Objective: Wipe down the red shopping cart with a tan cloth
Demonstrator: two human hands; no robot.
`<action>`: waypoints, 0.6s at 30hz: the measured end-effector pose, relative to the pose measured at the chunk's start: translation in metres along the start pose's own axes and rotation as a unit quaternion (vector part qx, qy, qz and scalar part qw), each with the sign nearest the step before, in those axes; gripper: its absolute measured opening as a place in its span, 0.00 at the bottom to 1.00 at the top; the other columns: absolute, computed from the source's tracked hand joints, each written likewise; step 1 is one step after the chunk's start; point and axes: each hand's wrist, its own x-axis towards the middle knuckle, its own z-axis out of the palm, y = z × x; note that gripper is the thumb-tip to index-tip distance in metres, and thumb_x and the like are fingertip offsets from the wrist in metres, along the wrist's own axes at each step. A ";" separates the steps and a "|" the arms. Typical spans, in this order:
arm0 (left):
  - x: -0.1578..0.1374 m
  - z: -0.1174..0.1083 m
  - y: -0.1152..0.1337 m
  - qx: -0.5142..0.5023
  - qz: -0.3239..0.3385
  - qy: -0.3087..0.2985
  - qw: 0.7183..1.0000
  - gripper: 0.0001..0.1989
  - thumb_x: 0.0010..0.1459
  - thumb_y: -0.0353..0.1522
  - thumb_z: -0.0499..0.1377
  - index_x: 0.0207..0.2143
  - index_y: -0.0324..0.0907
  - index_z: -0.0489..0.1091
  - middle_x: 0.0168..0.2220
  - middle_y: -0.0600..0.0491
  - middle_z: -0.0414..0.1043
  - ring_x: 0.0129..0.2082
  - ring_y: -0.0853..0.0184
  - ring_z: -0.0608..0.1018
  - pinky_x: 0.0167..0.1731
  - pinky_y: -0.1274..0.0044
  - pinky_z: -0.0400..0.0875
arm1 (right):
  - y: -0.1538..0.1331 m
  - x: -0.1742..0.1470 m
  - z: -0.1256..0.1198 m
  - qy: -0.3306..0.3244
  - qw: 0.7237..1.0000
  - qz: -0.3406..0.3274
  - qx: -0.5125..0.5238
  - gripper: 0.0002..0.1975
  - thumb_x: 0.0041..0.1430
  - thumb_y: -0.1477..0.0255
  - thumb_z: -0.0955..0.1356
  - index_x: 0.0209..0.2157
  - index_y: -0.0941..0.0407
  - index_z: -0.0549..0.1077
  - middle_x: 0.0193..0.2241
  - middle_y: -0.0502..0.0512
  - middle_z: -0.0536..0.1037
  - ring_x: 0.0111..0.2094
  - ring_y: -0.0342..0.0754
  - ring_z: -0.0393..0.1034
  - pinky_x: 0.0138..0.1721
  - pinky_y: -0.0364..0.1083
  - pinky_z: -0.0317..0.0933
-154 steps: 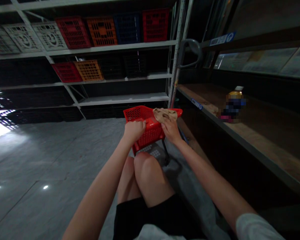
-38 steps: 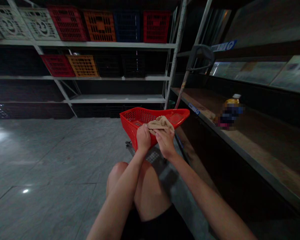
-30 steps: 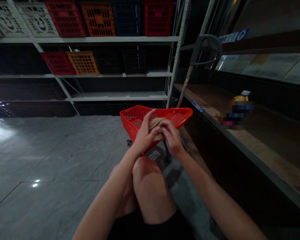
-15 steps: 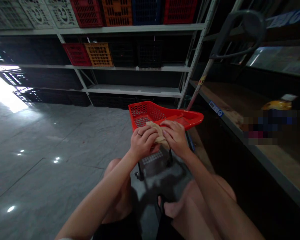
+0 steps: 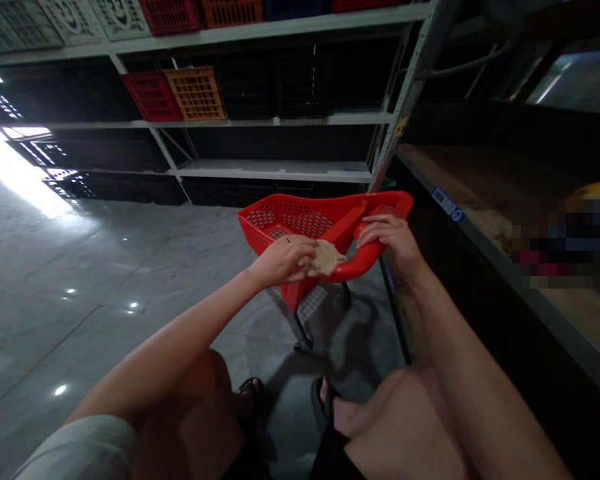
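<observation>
A red plastic shopping cart (image 5: 260,233) stands on the floor in front of me, its basket perforated and its handle (image 5: 353,267) turned toward me. My left hand (image 5: 287,259) is closed on a beige cloth (image 5: 325,258), which lies against the left part of the handle. The fingers of my right hand (image 5: 390,235) curl over the right side of the handle. That hand is closed around the red bar, and its palm side is hidden.
A metal shelving rack (image 5: 280,121) runs behind the cart, with a red crate (image 5: 153,95) and a yellow crate (image 5: 196,92) on it. To the right is a wooden shelf (image 5: 460,167) with a blue label (image 5: 447,203). Grey concrete floor (image 5: 105,267) extends left.
Both hands were together on the cloth. Now my right hand has left it and moved right onto the handle, while my left keeps the cloth. The cart appears turned.
</observation>
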 end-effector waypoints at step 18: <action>0.012 0.056 0.031 0.015 -0.028 0.054 0.998 0.25 0.71 0.31 0.54 0.69 0.47 0.63 0.62 0.44 0.71 0.66 0.56 0.70 0.67 0.59 0.68 | -0.088 -0.018 0.020 0.021 0.949 0.006 -0.315 0.17 0.72 0.65 0.62 0.38 0.54 0.80 0.35 0.58 0.85 0.37 0.54 0.76 0.42 0.53 0.63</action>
